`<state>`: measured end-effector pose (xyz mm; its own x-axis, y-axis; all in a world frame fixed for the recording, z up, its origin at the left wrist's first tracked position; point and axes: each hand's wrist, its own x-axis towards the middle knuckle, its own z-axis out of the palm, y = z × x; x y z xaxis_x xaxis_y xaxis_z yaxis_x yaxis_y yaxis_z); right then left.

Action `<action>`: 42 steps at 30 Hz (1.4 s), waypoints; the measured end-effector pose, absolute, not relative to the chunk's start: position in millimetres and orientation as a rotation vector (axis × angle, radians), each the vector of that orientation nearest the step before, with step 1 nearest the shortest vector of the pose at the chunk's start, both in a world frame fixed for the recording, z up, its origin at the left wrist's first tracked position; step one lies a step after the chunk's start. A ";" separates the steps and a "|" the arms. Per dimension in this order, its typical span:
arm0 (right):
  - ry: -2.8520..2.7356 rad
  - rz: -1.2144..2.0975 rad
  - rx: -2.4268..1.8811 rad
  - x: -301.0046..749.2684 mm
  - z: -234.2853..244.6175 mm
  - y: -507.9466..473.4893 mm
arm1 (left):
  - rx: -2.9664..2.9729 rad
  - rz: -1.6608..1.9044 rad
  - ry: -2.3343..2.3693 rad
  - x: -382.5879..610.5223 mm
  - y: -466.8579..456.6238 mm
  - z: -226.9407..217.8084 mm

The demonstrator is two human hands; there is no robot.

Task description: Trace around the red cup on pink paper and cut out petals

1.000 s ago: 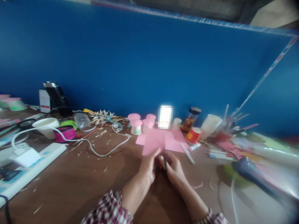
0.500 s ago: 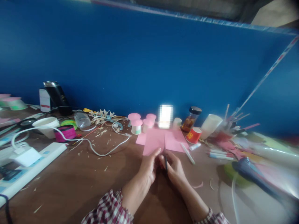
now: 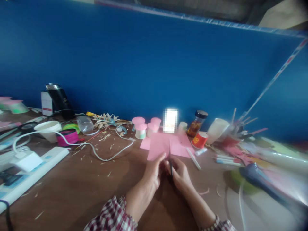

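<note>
My left hand (image 3: pixel 152 173) is closed on the near edge of a pink sheet of paper (image 3: pixel 157 146), its thumb on top. My right hand (image 3: pixel 181 175) grips a pair of dark-handled scissors (image 3: pixel 171 168), whose narrow blades point away from me at the right part of the paper. Much of the handles is hidden by my fingers. Another pink sheet (image 3: pixel 181 147) lies beyond and to the right. Behind the paper stand small paper cups with pink round tops (image 3: pixel 139 120). A white pen (image 3: pixel 193 158) rests beside the sheet.
Rightward are a red paper cup (image 3: pixel 199 140), a lidded jar (image 3: pixel 197 123), a tilted white cup (image 3: pixel 217 130) and a blurred glue gun (image 3: pixel 262 179). A power strip (image 3: pixel 53 163), white cable and magenta tape roll (image 3: pixel 67 137) lie left. A blue partition (image 3: pixel 144 64) closes the back.
</note>
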<state>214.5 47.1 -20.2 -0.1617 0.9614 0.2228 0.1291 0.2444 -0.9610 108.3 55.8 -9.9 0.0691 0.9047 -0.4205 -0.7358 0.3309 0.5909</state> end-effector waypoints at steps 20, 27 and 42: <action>-1.553 1.049 -1.094 217.2 -18.6 47.8 | 0.199 1.247 0.857 107.4 55.8 -4.9; -1.565 1.037 -1.079 217.6 -17.8 48.4 | 0.234 1.266 0.854 106.9 56.7 -6.4; -1.608 1.025 -1.092 218.8 -21.4 48.5 | 0.240 1.292 0.866 106.0 59.4 -9.8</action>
<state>218.8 48.5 -21.4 -0.1948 0.9546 0.2253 0.1989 0.2634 -0.9440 106.0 59.4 -9.8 0.0203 0.9050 -0.4250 -0.7366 0.3010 0.6057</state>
